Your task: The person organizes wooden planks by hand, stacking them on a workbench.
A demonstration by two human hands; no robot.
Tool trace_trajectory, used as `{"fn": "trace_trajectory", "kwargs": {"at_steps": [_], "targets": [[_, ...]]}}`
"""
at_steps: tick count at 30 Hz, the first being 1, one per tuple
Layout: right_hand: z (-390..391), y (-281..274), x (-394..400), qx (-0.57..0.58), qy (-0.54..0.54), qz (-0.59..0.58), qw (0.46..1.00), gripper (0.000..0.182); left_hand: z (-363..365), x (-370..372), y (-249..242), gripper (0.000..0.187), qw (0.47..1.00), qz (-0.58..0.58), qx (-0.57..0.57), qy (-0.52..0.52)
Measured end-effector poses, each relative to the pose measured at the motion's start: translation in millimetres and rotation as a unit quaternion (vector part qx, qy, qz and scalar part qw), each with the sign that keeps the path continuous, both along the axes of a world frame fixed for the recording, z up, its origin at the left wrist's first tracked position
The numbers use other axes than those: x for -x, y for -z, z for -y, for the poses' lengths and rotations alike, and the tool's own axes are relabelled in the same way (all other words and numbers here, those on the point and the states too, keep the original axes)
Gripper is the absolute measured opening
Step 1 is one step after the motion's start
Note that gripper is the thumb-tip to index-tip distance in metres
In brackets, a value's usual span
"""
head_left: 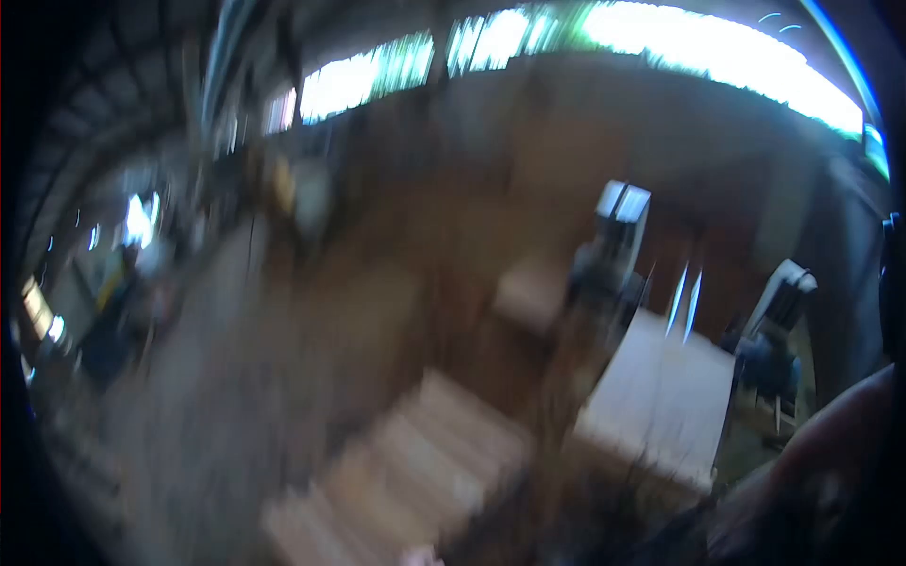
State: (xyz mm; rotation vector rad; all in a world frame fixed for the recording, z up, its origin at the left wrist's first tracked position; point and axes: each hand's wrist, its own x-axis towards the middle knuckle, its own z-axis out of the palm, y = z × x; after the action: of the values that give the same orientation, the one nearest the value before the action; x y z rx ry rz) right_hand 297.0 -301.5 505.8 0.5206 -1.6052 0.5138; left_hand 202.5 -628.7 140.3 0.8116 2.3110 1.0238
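Wooden boards [415,472], pale and stacked in a loose pile on the floor, lie just ahead of a blurred tip at the bottom edge that may be my fingers [420,557]; whether they are open or closed I cannot tell. My other hand is out of view. Beyond stands a light panel [661,396] on machines [609,264]. Nothing appears lifted; the work looks barely begun.

The picture is very blurry. At the bottom right corner, a dark, rounded arm [830,453] comes up from the edge; which arm it is cannot be told. A small pale bit [420,557] shows at the bottom edge, maybe a fingertip. No hand shows clearly, open or closed.
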Motion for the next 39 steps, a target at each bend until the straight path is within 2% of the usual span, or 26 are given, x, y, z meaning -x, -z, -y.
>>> {"fn": "trace_trajectory", "kwargs": {"at_steps": [3, 5, 6, 7, 8, 9, 10, 11, 12, 14, 15, 16, 18, 20, 21, 22, 24, 25, 27, 29, 30, 31, 32, 34, 38, 39], "targets": [[-2, 27, 86, -0.135, -0.147, -0.007, 0.980, 0.035, 40, -23, 47, 0.034, 0.985, -0.012, 0.036, -0.166], [1, 67, 122, -0.111, -0.239, -0.033, 0.964, 0.034, 73, -50, 76, 0.040, 0.955, -0.020, 0.113, -0.273], [10, 86, 139, -0.100, -0.271, -0.039, 0.957, 0.034, 93, -63, 92, 0.043, 0.940, 0.051, 0.145, -0.306], [21, 97, 151, -0.095, -0.284, -0.056, 0.952, 0.033, 112, -80, 116, 0.043, 0.926, -0.003, 0.162, -0.341], [27, 96, 159, -0.084, -0.303, -0.073, 0.946, 0.033, 123, -93, 117, 0.045, 0.914, 0.010, 0.163, -0.372], [41, 104, 171, -0.059, -0.322, -0.071, 0.942, 0.032, 133, -111, 129, 0.045, 0.901, -0.030, 0.129, -0.414], [60, 105, 188, -0.021, -0.343, -0.040, 0.938, 0.032, 136, -111, 97, 0.046, 0.846, 0.079, 0.128, -0.511], [83, 123, 206, 0.019, -0.348, 0.010, 0.937, 0.032, 154, -122, 100, 0.048, 0.833, 0.075, 0.160, -0.524], [132, 149, 221, 0.027, -0.366, 0.062, 0.928, 0.031, 216, -135, 143, 0.052, 0.823, -0.010, 0.183, -0.538], [195, 208, 233, 0.072, -0.350, 0.217, 0.908, 0.031, 272, -146, 193, 0.058, 0.779, 0.038, 0.162, -0.605], [220, 231, 256, 0.103, -0.322, 0.341, 0.877, 0.030, 287, -126, 181, 0.059, 0.771, 0.057, 0.168, -0.611], [252, 271, 260, 0.122, -0.298, 0.452, 0.832, 0.030, 312, -111, 199, 0.061, 0.765, 0.067, 0.168, -0.618], [296, 372, 244, 0.177, -0.293, 0.655, 0.674, 0.025, 362, -82, 253, 0.065, 0.744, 0.115, 0.142, -0.643], [337, 471, 193, 0.282, -0.246, 0.764, 0.525, 0.026, 415, -47, 318, 0.069, 0.721, 0.115, 0.095, -0.676], [351, 507, 175, 0.253, -0.223, 0.840, 0.425, 0.027, 440, -31, 362, 0.070, 0.703, 0.107, 0.074, -0.699], [361, 546, 147, 0.251, -0.246, 0.850, 0.392, 0.027, 458, -9, 383, 0.070, 0.695, 0.115, 0.062, -0.707], [397, 595, 110, 0.279, -0.190, 0.895, 0.291, 0.027, 481, 24, 409, 0.068, 0.687, 0.296, -0.218, -0.627], [417, 607, 103, 0.266, -0.177, 0.905, 0.281, 0.027, 487, 23, 427, 0.068, 0.672, 0.311, -0.223, -0.634], [453, 625, 97, 0.288, -0.175, 0.923, 0.185, 0.029, 500, 26, 451, 0.070, 0.670, 0.375, -0.277, -0.578], [484, 642, 100, 0.262, -0.198, 0.931, 0.159, 0.032, 499, 18, 469, 0.072, 0.660, 0.358, -0.314, -0.581], [497, 647, 107, 0.233, -0.232, 0.934, 0.143, 0.036, 493, 19, 469, 0.075, 0.654, 0.326, -0.353, -0.584], [508, 651, 115, 0.202, -0.283, 0.927, 0.141, 0.041, 493, 18, 463, 0.078, 0.669, 0.297, -0.339, -0.591], [526, 654, 126, 0.199, -0.284, 0.927, 0.140, 0.041, 493, 14, 446, 0.082, 0.669, 0.274, -0.326, -0.609], [559, 656, 144, 0.160, -0.351, 0.909, 0.157, 0.058, 495, -1, 403, 0.086, 0.633, 0.321, -0.334, -0.620], [618, 655, 142, 0.195, -0.310, 0.918, 0.151, 0.070, 454, -38, 290, 0.096, 0.660, 0.266, -0.290, -0.640], [615, 655, 144, 0.196, -0.307, 0.931, 0.029, 0.070, 435, -51, 273, 0.099, 0.685, 0.229, -0.258, -0.642]]}}
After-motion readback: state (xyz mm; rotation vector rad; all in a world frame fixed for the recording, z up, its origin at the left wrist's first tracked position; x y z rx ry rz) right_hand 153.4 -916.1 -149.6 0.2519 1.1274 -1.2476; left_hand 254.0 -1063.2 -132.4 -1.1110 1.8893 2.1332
